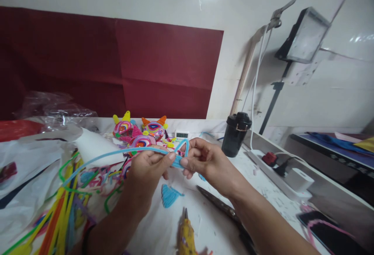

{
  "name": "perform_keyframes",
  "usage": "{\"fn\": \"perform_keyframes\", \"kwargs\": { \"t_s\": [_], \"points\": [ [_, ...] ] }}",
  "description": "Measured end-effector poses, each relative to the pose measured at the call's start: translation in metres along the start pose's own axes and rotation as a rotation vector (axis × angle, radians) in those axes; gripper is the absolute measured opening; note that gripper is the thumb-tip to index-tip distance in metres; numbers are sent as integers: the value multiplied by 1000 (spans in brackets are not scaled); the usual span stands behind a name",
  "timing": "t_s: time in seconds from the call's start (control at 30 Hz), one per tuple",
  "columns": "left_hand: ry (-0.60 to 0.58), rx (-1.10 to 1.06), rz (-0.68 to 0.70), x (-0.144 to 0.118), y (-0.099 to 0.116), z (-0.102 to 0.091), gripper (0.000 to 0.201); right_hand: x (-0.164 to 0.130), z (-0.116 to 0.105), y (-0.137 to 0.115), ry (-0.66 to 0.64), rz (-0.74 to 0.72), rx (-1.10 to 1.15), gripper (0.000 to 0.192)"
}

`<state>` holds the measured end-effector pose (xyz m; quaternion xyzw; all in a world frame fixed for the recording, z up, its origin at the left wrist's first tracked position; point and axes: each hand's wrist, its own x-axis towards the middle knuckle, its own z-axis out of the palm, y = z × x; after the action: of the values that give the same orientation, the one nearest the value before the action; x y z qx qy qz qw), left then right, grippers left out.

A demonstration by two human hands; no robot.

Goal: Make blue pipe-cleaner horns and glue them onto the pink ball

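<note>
Blue pipe cleaner (122, 153), ends hidden by fingers (171, 157)

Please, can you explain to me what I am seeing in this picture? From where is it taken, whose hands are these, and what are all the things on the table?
The picture comes from a camera worn on a person's head, looking forward and down, so both hands are that person's own. The left hand and the right hand pinch a light blue pipe cleaner between their fingertips, bent into a loop near the right hand. On the white table lie a bundle of coloured pipe cleaners, finished colourful spiral figures, a small blue folded shape, a yellow glue gun, dark scissors, a black cup and a power strip.
</note>
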<state>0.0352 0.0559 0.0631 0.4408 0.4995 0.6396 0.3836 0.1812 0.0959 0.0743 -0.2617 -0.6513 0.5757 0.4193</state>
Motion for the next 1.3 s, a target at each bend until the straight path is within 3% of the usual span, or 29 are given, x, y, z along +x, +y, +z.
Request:
{"fn": "perform_keyframes", "kwargs": {
  "t_s": [0.3, 0.57, 0.73, 0.87, 0.97, 1.03, 1.13, 1.23, 1.3],
  "points": [
    [33, -74, -5, 2, -2, 0, 21, -1, -3, -2, 3, -9, -33, 43],
    [89, -61, 42, 9, -2, -4, 22, -11, -21, -27, 151, -131, -351, 21],
    [94, -83, 107, 9, 2, -6, 20, -50, -29, -29, -107, -34, -870, 9],
    [118, -117, 128, 9, 3, -4, 17, -92, -22, -7, -300, 107, -1066, 15],
    [119, -108, 164, 10, 0, -3, 17, -114, -9, 12, -365, 143, -1168, 14],
    [123, -106, 170, 11, -2, -4, 17, -123, -1, 26, -432, 94, -1220, 11],
    [115, -105, 160, 11, -3, -6, 17, -129, 7, 53, -428, -97, -1398, 32],
    [89, -103, 111, 10, -1, -7, 19, -129, 8, 84, -351, -383, -1522, 28],
    [112, -123, 86, 9, 0, -6, 21, -127, 6, 100, -229, -511, -1587, 30]
  ]
}}
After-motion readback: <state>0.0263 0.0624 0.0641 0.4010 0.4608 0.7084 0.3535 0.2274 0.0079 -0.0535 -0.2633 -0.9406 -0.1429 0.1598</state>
